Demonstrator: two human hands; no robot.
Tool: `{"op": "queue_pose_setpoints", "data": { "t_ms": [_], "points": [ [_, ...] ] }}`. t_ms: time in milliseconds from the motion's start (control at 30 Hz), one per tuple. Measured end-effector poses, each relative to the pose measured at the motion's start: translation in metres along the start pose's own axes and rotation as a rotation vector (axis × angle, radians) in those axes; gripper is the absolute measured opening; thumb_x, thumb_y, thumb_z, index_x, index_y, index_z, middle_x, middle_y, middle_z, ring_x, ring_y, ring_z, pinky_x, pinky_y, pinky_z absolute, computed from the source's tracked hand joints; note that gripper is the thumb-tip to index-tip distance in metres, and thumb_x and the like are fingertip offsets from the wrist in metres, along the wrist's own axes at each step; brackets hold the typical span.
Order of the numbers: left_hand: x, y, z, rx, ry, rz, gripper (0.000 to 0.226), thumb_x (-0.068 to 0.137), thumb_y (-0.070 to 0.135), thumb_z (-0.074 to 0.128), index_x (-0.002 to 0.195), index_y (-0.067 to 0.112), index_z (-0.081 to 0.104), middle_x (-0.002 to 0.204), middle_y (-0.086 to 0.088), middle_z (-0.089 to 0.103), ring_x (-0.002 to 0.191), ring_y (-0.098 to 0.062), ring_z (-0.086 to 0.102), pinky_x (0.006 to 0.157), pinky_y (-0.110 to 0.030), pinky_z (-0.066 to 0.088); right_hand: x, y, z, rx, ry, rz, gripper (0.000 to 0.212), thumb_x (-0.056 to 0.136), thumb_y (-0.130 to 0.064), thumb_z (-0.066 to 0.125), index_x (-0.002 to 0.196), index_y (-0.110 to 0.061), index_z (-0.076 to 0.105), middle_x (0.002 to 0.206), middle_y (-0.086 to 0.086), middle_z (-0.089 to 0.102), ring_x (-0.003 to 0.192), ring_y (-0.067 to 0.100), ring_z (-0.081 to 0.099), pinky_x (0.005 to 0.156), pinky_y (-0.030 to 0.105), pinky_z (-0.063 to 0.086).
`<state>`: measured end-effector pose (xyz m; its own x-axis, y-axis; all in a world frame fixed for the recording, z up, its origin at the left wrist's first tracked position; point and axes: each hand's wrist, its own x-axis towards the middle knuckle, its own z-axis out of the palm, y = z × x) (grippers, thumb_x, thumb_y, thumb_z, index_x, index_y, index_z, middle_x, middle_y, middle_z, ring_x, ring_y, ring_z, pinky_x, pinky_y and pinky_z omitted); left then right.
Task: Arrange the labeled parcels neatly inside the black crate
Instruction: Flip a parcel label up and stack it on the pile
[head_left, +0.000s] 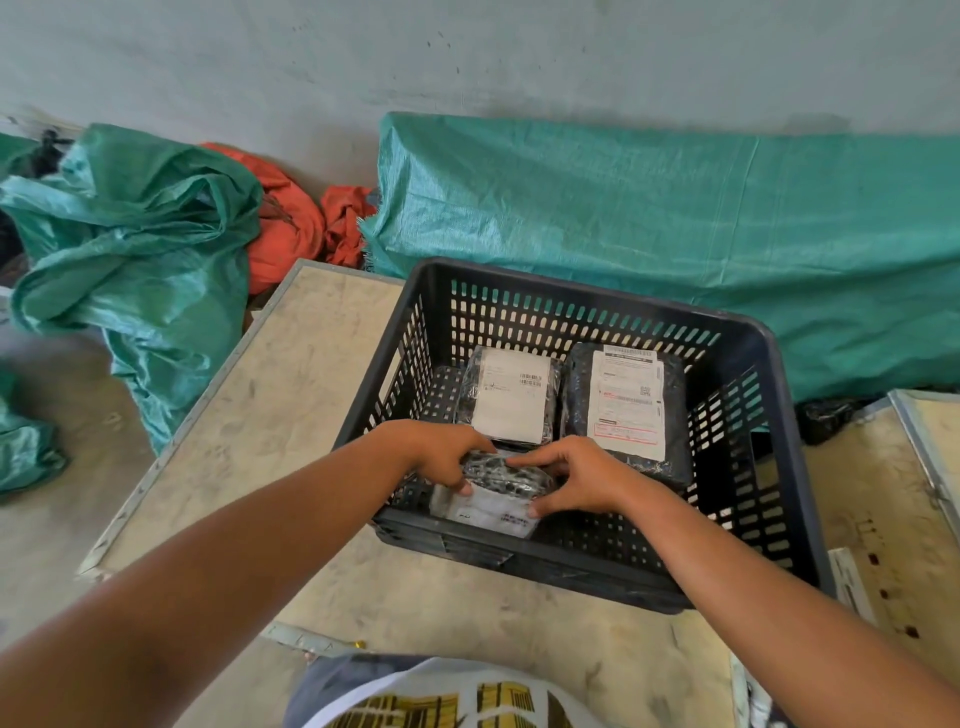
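A black slatted crate (769, 353) stands on a pale wooden platform. Inside, two black-wrapped parcels lie flat with white labels up: a smaller one (511, 397) at the back left and a larger one (626, 402) at the back right. A third small parcel (493, 493), black wrap with a white label, sits at the crate's near left corner. My left hand (441, 452) grips its left side and my right hand (576, 480) grips its right side, fingers curled over the top.
The wooden platform (291, 415) has metal edging and a drop to the floor at its left. Green woven sacks (649, 208) and an orange bag (285, 223) lie against the grey wall behind. Another platform (893, 493) adjoins at the right.
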<state>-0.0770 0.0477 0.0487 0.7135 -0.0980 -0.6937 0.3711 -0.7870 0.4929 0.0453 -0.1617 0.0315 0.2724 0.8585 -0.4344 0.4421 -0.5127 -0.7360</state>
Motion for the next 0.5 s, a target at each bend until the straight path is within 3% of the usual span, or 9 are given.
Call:
{"op": "queue_pose_setpoints", "data": {
  "t_ms": [100,167,267,367,433,500],
  "points": [
    [-0.004,-0.004,-0.007,-0.079,0.033,0.068,0.064,0.089,0.013,0.075,0.147,0.02,0.05,0.129,-0.003,0.065,0.116,-0.023,0.061,0.103,-0.045,0.05,0.0,-0.002,-0.003,-0.019,0.083,-0.036,0.061,0.069,-0.032,0.09,0.106,-0.072,0.063,0.108,-0.008,0.078,0.099,0.009,0.072,0.089,0.035,0.059],
    [-0.007,-0.006,-0.011,-0.169,0.105,0.128,0.07,0.09,0.009,0.072,0.152,0.027,0.045,0.131,-0.001,0.063,0.117,-0.022,0.061,0.101,-0.044,0.052,-0.004,-0.003,-0.009,0.076,0.182,-0.068,0.055,0.067,-0.027,0.088,0.104,-0.064,0.07,0.104,-0.02,0.078,0.097,0.006,0.072,0.079,0.029,0.061],
    [-0.01,-0.001,-0.014,-0.341,0.338,0.24,0.069,0.092,0.007,0.067,0.142,0.051,0.048,0.134,0.005,0.057,0.121,-0.016,0.056,0.102,-0.04,0.053,-0.013,0.0,-0.024,0.211,0.361,-0.102,0.052,0.069,-0.016,0.089,0.098,-0.057,0.076,0.101,-0.034,0.073,0.099,-0.001,0.071,0.079,0.018,0.059],
    [-0.008,0.002,-0.017,-0.37,0.561,0.291,0.072,0.092,0.007,0.069,0.13,0.066,0.051,0.154,-0.003,0.037,0.142,-0.026,0.037,0.112,-0.05,0.043,-0.018,0.005,-0.038,0.343,0.527,-0.144,0.05,0.073,-0.005,0.088,0.098,-0.047,0.08,0.1,-0.019,0.079,0.088,0.004,0.075,0.071,0.017,0.059],
    [-0.009,0.003,-0.018,-0.361,0.582,0.289,0.082,0.092,0.01,0.071,0.14,0.067,0.039,0.161,-0.006,0.027,0.15,-0.029,0.024,0.114,-0.056,0.038,-0.017,0.004,-0.044,0.391,0.609,-0.165,0.047,0.076,-0.002,0.087,0.096,-0.045,0.082,0.1,-0.016,0.08,0.087,0.006,0.076,0.07,0.017,0.059],
    [-0.008,0.004,-0.017,-0.279,0.574,0.306,0.098,0.09,0.01,0.073,0.15,0.065,0.017,0.162,-0.007,0.026,0.151,-0.027,0.024,0.117,-0.055,0.034,-0.015,0.001,-0.048,0.42,0.658,-0.176,0.044,0.077,-0.004,0.087,0.095,-0.044,0.082,0.1,-0.016,0.08,0.088,0.004,0.076,0.071,0.017,0.059]
  ]
}}
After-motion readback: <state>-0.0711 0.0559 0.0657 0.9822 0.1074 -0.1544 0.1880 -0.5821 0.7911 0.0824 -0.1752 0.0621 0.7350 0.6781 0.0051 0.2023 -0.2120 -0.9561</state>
